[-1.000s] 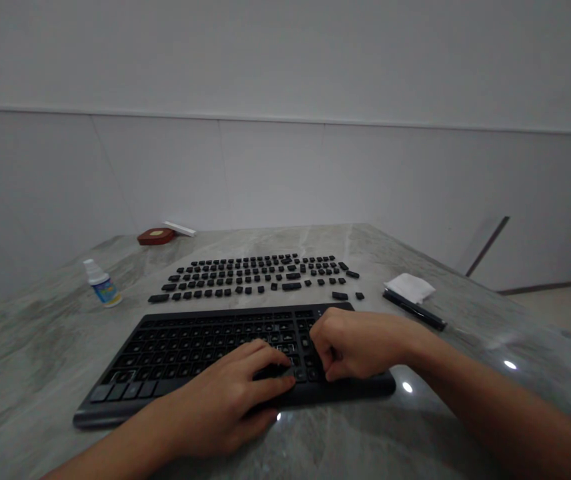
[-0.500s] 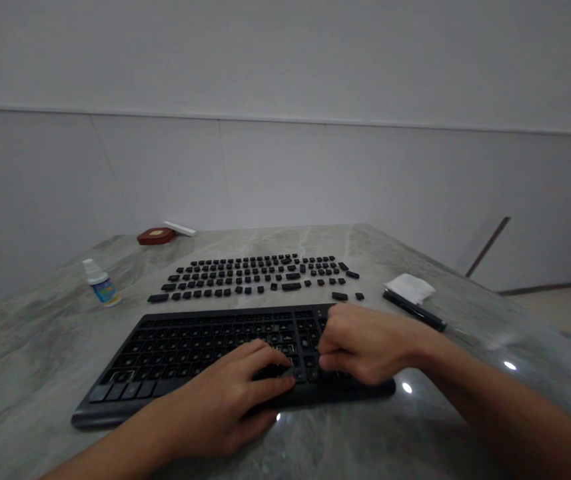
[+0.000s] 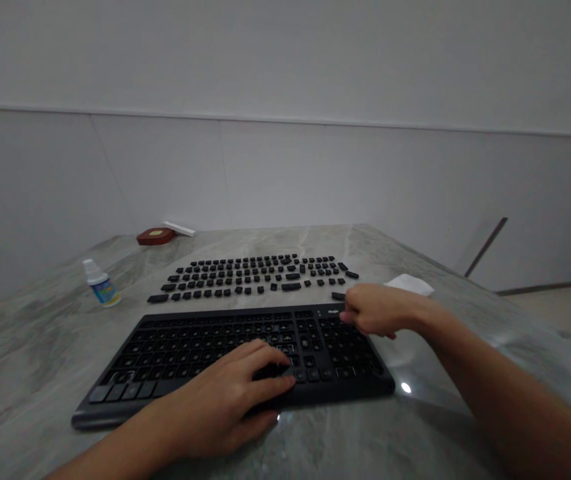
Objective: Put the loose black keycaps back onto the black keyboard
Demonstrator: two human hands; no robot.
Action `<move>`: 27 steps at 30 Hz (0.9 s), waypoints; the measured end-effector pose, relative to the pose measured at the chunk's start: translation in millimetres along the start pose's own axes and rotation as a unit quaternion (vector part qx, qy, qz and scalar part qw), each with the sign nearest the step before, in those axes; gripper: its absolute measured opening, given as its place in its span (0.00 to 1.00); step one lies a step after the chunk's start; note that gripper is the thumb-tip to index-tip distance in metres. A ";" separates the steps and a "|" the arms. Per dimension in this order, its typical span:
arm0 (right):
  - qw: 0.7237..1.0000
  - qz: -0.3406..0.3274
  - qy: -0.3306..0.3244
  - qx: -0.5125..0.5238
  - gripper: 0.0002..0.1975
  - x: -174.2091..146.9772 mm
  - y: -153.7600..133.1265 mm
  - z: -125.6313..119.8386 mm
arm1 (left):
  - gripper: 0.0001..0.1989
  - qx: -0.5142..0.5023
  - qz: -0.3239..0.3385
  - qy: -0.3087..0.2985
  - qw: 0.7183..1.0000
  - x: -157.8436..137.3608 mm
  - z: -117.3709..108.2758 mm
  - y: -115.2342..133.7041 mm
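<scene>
Marbled tabletop [image 3: 45, 347]: left fingers [image 3: 272, 387] spread on gridded keyboard [image 3: 190, 340], right fingers [image 3: 352, 319] curled, grip unclear.

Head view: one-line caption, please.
Left hand on a keyboard, right hand by its far right corner, loose keycaps beyond.

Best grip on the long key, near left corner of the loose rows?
Likely pinch the long key across its long edges, mid-length, from above. It's narrow and low, its long side roughly facing the keyboard; a small key sits just off its right end, which argues against gripping the ends.
</scene>
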State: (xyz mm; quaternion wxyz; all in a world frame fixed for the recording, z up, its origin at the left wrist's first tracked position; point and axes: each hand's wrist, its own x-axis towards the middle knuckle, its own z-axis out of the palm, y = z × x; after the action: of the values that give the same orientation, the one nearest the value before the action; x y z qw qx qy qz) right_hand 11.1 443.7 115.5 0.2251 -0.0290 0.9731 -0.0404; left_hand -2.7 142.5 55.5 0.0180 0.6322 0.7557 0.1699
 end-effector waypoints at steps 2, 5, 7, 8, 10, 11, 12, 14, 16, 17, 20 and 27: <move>0.994 0.057 -0.070 0.064 0.23 6.0 19.2 -1.8 | 0.26 0.002 -0.006 -0.003 1.000 0.5 -1.9 0.2; 0.982 0.080 -0.135 0.108 0.22 14.0 38.5 -1.1 | 0.26 0.018 -0.030 0.010 0.999 -1.2 -3.9 -5.5; 0.979 0.070 -0.151 0.120 0.21 17.0 43.5 0.7 | 0.26 0.039 -0.077 0.040 0.995 -4.4 -4.8 -15.5; 0.978 0.063 -0.155 0.127 0.21 17.8 44.2 1.9 | 0.26 0.053 -0.114 0.061 0.990 -6.5 -5.3 -22.5; 0.976 0.053 -0.157 0.138 0.24 18.3 44.2 4.9 | 0.28 0.085 -0.190 0.096 0.973 -11.2 -7.3 -38.5; 0.977 0.050 -0.152 0.139 0.26 18.3 44.4 6.4 | 0.30 0.097 -0.222 0.100 0.965 -13.6 -8.5 -46.8; 0.979 0.047 -0.139 0.138 0.28 18.1 45.1 7.6 | 0.32 0.105 -0.244 0.098 0.959 -15.8 -9.9 -54.5; 0.987 0.039 -0.085 0.128 0.28 17.9 48.0 8.6 | 0.36 0.104 -0.275 0.074 0.953 -19.4 -12.1 -66.5; 0.994 0.025 0.012 0.108 0.24 18.5 52.1 7.6 | 0.38 0.093 -0.288 0.048 0.952 -21.4 -13.1 -72.4; 0.993 0.015 0.069 0.095 0.20 19.4 54.1 6.8 | 0.38 0.087 -0.289 0.040 0.953 -21.8 -13.2 -73.1; 0.978 -0.022 0.202 0.055 0.10 25.0 58.0 6.9 | 0.38 0.071 -0.276 0.034 0.958 -21.9 -12.5 -70.0; 0.963 -0.091 0.254 0.014 0.08 39.5 59.6 18.4 | 0.53 0.059 -0.189 -0.012 0.980 -29.9 -9.8 -70.1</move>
State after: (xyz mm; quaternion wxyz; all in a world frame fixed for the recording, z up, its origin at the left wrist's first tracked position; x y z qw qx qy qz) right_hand -18.5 498.8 76.4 -0.0341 -0.1027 0.9909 -0.0800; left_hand -65.7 101.4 39.5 0.0215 0.4800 0.8700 0.1105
